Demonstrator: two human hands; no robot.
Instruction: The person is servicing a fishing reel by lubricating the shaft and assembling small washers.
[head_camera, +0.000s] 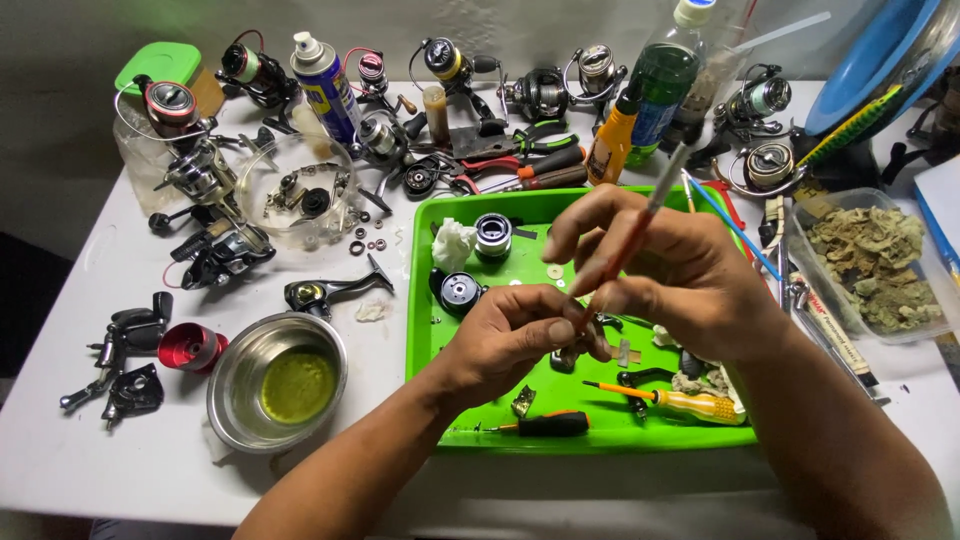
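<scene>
Left hand (515, 335) pinched tight on a tiny grey metal part (566, 356), over the bright green plastic tray (425, 330). Right hand (680, 275) closed round a thin red-handled brush (632, 240), tip touching the part.

The small part pinched in the left hand (520, 335) is mostly covered by its fingers, too little showing to tell its kind. The right hand (670, 270) hides the middle of the thin brush (640, 225) and part of the green tray (425, 330). The blue plate (870, 60) is cut off by the picture's top edge.
</scene>
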